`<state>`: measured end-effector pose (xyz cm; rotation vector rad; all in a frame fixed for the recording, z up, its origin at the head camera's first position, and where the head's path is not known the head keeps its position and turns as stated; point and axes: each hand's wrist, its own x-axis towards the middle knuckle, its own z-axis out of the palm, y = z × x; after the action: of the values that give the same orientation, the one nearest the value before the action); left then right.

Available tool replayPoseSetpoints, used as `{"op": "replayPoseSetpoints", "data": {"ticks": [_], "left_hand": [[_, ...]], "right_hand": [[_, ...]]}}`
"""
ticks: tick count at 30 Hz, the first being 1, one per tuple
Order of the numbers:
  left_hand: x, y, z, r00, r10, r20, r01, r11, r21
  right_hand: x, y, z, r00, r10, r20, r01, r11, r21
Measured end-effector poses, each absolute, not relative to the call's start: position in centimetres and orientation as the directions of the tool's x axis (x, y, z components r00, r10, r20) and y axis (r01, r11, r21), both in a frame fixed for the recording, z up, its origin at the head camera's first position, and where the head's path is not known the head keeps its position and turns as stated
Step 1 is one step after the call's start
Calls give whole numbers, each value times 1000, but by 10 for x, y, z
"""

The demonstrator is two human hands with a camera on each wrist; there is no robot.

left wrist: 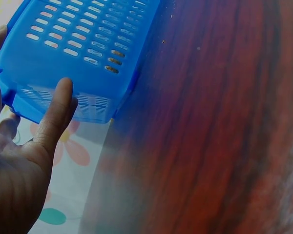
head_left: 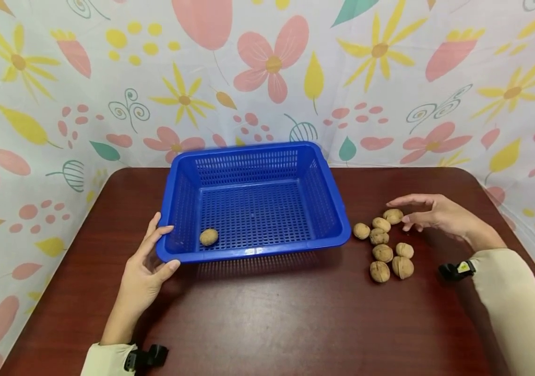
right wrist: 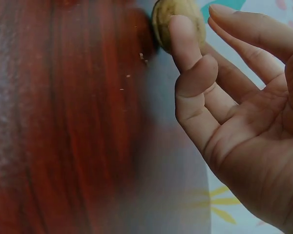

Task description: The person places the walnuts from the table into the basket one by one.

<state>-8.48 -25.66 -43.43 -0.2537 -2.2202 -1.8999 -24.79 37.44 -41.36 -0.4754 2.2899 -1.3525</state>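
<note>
A blue plastic basket [head_left: 258, 253] with slotted walls stands on the table. At its front left corner, my left hand [head_left: 141, 274] holds the rim, thumb in front and fingers along the left side. The left wrist view shows the left thumb [left wrist: 58, 109] against the basket's slotted wall [left wrist: 39, 78]. One walnut [head_left: 208, 237] lies inside, near that corner. To the right, my right hand [head_left: 446, 216] reaches over the farthest walnut [head_left: 393, 216] of a loose group, index finger stretched past it. In the right wrist view, a fingertip overlaps this walnut [right wrist: 178, 12].
Several more walnuts [head_left: 382, 253] lie on the dark red-brown table [head_left: 267, 313] between the basket and my right hand. A flower-patterned cloth [head_left: 267, 115] hangs behind the table and along its sides. Small crumbs [right wrist: 128, 76] dot the tabletop near the right hand.
</note>
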Motion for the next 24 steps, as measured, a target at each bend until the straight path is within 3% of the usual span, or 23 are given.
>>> {"op": "replayPoseSetpoints", "data": {"ticks": [12, 24], "left_hand": [[-84, -257, -432, -964, 2, 265, 261, 175, 949], [-84, -257, -435, -961, -2, 276, 271, 177, 946]], "right_hand": [[-245, 376, -428, -836, -530, -141, -93, 391, -916], [-239, 370, -431, -887, -440, -142, -104, 489, -866]]}}
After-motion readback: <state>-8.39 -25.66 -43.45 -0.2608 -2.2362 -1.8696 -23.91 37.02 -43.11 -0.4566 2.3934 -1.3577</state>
